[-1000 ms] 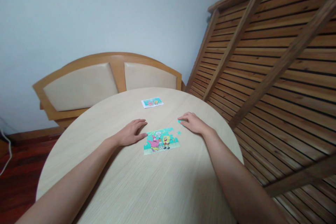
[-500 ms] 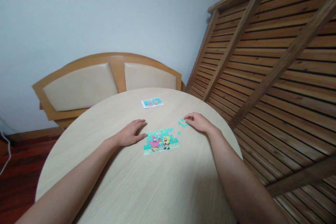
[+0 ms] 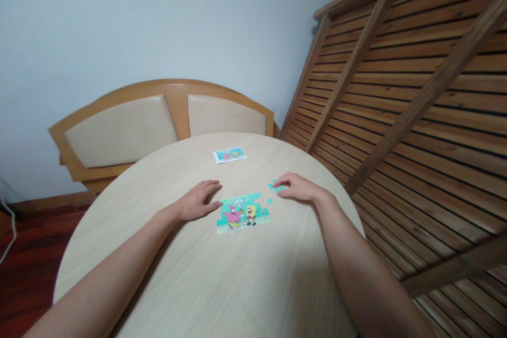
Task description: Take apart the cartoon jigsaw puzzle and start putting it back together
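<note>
A mostly joined jigsaw puzzle (image 3: 242,216) with cartoon figures on a teal ground lies flat on the table, with a gap at its upper right. My left hand (image 3: 198,200) rests at its left edge, fingers spread, the thumb touching the puzzle's upper left corner. Over several loose teal pieces (image 3: 272,186) hovers my right hand (image 3: 295,187), thumb and fingers apart; nothing shows between them. It partly hides the loose pieces. One loose piece (image 3: 270,201) lies between the puzzle and that hand.
Farther back on the round wooden table (image 3: 166,274) lies a picture card (image 3: 229,155) with the same figures. A padded headboard (image 3: 127,132) stands behind the table against the wall. A slatted wooden panel (image 3: 396,105) leans along the right side.
My right hand has moved slightly left, and its thumb and fingers have parted. My left hand and the puzzle have stayed in place.
</note>
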### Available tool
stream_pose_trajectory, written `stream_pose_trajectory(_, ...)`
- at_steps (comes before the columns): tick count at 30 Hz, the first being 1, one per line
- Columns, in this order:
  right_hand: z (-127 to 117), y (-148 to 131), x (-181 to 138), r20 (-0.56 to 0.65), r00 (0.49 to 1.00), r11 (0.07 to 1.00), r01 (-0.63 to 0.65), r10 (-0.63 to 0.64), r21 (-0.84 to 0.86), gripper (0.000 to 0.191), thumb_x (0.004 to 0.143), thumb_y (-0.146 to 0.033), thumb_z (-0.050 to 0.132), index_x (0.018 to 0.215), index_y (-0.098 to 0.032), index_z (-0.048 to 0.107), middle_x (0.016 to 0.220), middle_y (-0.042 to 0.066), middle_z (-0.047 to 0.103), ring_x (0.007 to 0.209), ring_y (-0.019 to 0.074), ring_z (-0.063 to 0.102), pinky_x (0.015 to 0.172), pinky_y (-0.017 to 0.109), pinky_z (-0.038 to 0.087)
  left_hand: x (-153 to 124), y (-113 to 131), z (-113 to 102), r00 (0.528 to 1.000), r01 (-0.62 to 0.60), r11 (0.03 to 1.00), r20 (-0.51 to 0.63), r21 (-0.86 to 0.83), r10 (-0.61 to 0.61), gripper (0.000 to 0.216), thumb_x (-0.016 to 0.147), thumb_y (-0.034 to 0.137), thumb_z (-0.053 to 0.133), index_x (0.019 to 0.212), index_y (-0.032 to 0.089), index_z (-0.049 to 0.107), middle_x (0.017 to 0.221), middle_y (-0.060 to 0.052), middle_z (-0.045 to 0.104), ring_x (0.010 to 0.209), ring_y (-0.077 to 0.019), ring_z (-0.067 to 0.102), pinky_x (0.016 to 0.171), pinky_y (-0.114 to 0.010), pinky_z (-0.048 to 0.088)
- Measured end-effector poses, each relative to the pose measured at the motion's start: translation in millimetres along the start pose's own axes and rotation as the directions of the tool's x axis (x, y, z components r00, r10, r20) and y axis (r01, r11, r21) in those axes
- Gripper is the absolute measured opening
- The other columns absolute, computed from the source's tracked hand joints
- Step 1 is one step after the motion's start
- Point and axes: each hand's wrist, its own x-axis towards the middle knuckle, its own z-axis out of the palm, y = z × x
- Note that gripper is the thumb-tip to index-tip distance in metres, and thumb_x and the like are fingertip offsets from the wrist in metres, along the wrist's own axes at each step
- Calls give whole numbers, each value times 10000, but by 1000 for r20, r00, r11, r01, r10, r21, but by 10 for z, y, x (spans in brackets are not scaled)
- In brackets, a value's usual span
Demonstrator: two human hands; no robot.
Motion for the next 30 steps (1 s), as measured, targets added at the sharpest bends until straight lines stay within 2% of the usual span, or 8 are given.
stream_pose_trajectory(3, -6, -10, -8, -16, 1000, 998, -13, 12, -61, 321, 718, -295, 721, 1012, -182, 778, 1021, 79, 743, 935, 228, 656, 861, 322, 483, 2, 7, -3, 1000, 0, 1000, 2, 5, 0, 586, 947, 597, 481, 1355, 178, 518, 1459, -143, 509, 1339, -293, 491, 1136, -452, 399)
stream_pose_trajectory(9, -9, -40, -14, -66, 996, 980, -65, 54, -187, 291, 788, -457, 692, 735, -179, 761, 810, 81, 737, 841, 236, 657, 817, 324, 476, 11, 30, -18, 1000, 2, 1000, 8, 3, -2, 590, 949, 608, 464, 1347, 176, 518, 1454, -150, 512, 1333, -302, 495, 1130, -466, 397)
stream_pose_trajectory(11, -22, -42, -20, -77, 996, 979, -53, 38, -199, 255, 799, -426, 686, 775, -188, 773, 871, 88, 740, 896, 243, 654, 866, 330, 469, 9, 30, -21, 1000, 1, 1000, 12, 2, -1, 588, 952, 604, 463, 1353, 178, 513, 1456, -151, 509, 1335, -302, 493, 1132, -469, 395)
stream_pose_trajectory(15, -41, -45, -32, -54, 998, 980, -41, 31, -195, 229, 704, -283, 751, 920, -220, 795, 1059, 88, 724, 1068, 270, 611, 950, 340, 447, 7, 23, -14, 1000, 1, 1000, 12, 2, -1, 588, 953, 600, 468, 1355, 174, 514, 1458, -149, 505, 1340, -293, 486, 1142, -455, 389)
stream_pose_trajectory(21, -18, -98, -19, 16, 997, 974, -66, 71, -219, 123, 733, -281, 713, 792, -212, 796, 849, 57, 763, 932, 245, 653, 883, 319, 461, 17, 28, -13, 1000, 3, 1000, 9, 6, -3, 591, 950, 599, 472, 1353, 170, 517, 1461, -150, 503, 1342, -294, 486, 1145, -454, 387)
stream_pose_trajectory(24, 1, -184, -26, 10, 992, 963, -117, 123, -245, 142, 749, -322, 702, 732, -206, 782, 772, 61, 751, 832, 227, 658, 806, 310, 471, 16, 36, -24, 1000, 4, 1000, 17, 5, -4, 591, 951, 595, 472, 1355, 165, 514, 1461, -154, 502, 1343, -298, 485, 1143, -463, 385)
stream_pose_trajectory(27, 7, -307, -50, -31, 983, 939, -180, 179, -294, 184, 761, -370, 702, 714, -206, 772, 780, 87, 738, 814, 239, 648, 763, 329, 467, 14, 43, -31, 1000, 6, 1000, 21, 3, -6, 585, 956, 578, 475, 1356, 152, 514, 1464, -163, 497, 1347, -296, 480, 1145, -463, 381)
stream_pose_trajectory(30, 3, -399, -68, -47, 975, 923, -221, 218, -315, 175, 744, -383, 729, 756, -217, 783, 858, 109, 736, 888, 269, 637, 797, 360, 464, 16, 48, -26, 1000, 1, 1000, 5, -7, -1, 576, 952, 575, 481, 1348, 158, 521, 1457, -161, 507, 1339, -299, 488, 1139, -469, 388)
